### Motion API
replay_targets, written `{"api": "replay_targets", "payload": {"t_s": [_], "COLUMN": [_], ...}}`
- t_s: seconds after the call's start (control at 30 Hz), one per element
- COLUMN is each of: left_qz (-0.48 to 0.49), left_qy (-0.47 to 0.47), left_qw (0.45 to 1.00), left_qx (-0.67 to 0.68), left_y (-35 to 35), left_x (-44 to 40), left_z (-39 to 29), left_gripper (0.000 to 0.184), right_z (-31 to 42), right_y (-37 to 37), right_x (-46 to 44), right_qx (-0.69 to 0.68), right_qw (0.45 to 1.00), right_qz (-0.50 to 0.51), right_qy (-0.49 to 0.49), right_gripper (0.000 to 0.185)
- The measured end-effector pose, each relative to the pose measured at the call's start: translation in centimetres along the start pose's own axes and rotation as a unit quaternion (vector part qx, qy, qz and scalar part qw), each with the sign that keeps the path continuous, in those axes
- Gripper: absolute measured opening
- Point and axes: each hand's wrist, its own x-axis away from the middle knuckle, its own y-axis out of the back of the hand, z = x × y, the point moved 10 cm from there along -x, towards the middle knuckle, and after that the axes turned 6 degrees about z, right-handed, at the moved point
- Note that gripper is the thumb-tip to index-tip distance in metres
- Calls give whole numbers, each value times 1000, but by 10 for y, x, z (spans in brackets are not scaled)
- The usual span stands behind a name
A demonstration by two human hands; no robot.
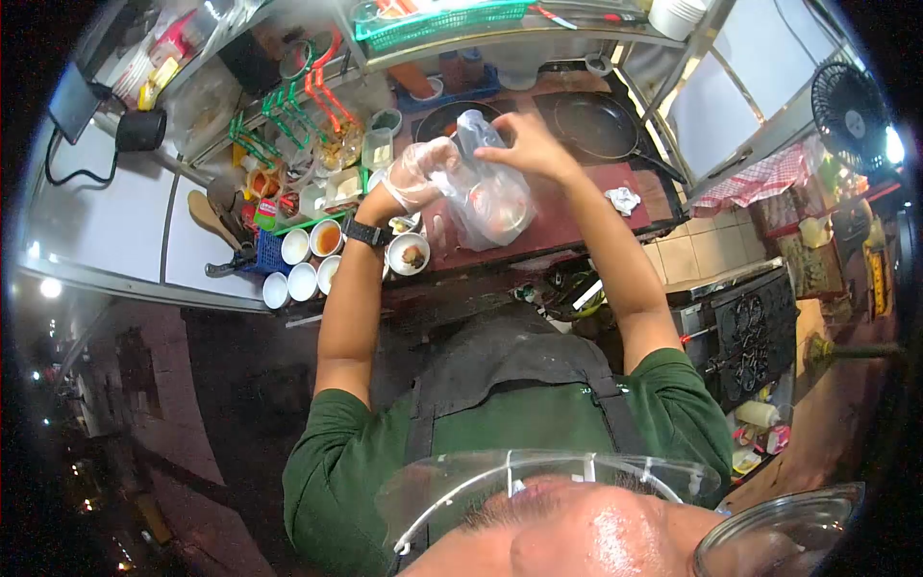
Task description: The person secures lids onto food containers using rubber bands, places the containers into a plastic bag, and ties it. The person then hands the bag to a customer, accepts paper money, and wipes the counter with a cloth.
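A thin clear plastic bag (466, 192) hangs over the reddish counter, with a rounded white and reddish item (500, 212) showing blurrily through it. My left hand (428, 168), in a clear disposable glove and with a black watch at the wrist, is closed on the gathered left side of the bag near its top. From the right, my bare right hand (529, 146) reaches to the bag's upper edge. Its thumb touches the plastic and its fingers curve around the top; part of that grip is hidden. Behind the bag sits a dark frying pan (452, 117).
Small white bowls (303, 281), some holding sauce or food, stand at the counter's left front. Ingredient tubs (343, 188) line the left side. At the back right lies another black pan (596, 125); nearer is a crumpled white paper (623, 200). A shelf (529, 24) crosses overhead.
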Motion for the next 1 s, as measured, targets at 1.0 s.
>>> {"api": "replay_targets", "payload": {"t_s": [1.0], "left_qz": [-167], "left_qy": [37], "left_qw": [978], "left_qx": [119], "left_y": [-2], "left_x": [18], "left_z": [-2], "left_gripper": [17], "right_z": [18], "right_y": [71], "right_x": [40], "right_qx": [-175], "right_qw": [942], "right_qz": [-256], "right_qy": [132], "right_gripper": [12]}}
